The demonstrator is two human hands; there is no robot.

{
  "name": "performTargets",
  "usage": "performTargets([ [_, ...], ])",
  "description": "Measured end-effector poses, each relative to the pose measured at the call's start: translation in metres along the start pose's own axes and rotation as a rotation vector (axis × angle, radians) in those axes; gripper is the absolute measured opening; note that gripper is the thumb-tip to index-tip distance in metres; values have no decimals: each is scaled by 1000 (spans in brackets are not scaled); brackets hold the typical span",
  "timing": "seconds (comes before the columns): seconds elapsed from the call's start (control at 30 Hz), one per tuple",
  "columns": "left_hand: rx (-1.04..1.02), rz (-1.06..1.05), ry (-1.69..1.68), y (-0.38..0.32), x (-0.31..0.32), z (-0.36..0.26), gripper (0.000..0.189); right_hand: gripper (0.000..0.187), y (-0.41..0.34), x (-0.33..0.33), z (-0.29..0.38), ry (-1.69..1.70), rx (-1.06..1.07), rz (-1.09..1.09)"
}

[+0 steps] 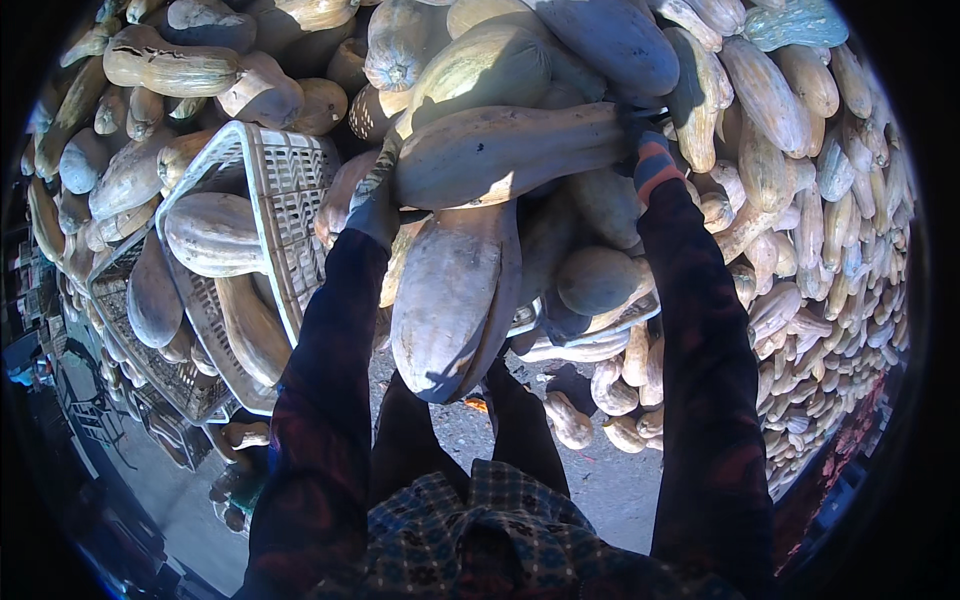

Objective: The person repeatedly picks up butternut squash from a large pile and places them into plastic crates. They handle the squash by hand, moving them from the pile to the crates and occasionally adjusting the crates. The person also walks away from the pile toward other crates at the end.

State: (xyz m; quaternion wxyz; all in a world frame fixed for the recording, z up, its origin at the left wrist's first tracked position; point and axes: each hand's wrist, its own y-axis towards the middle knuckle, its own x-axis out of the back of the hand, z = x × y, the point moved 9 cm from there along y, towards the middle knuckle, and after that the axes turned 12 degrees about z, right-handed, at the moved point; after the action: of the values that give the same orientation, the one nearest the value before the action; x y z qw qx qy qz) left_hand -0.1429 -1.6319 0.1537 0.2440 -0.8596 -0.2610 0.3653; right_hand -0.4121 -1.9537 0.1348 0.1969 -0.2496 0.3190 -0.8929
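A large tan squash (510,154) lies crosswise before me, held at both ends. My left hand (375,202), in a greyish glove, grips its broad end. Around the narrow neck end is my right hand (652,154), in a glove with a blue and orange cuff; shadow hides its fingers. Directly below, a big pale squash (450,307) points down towards my legs, with a long dark groove or split along its right side. Another large yellowish squash (480,67) rests behind the held one, partly sunlit.
White plastic crates (296,202) with squashes in them stand tilted at the left. Another crate edge (622,322) shows under squashes near my right forearm. Heaped squashes (817,247) fill the far side and right. Concrete ground (600,480) shows around my legs.
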Motion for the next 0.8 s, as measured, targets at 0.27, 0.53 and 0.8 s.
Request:
performTargets([
  [0.27, -273, 187, 618, 28, 33, 2, 51, 77, 18, -13, -25, 176, -114, 160],
  [0.53, -557, 148, 127, -26, 54, -28, 43, 50, -53, -23, -49, 755, 296, 340],
  [0.8, -389, 123, -297, -59, 54, -4, 43, 42, -174, 15, -33, 89, 756, 172],
])
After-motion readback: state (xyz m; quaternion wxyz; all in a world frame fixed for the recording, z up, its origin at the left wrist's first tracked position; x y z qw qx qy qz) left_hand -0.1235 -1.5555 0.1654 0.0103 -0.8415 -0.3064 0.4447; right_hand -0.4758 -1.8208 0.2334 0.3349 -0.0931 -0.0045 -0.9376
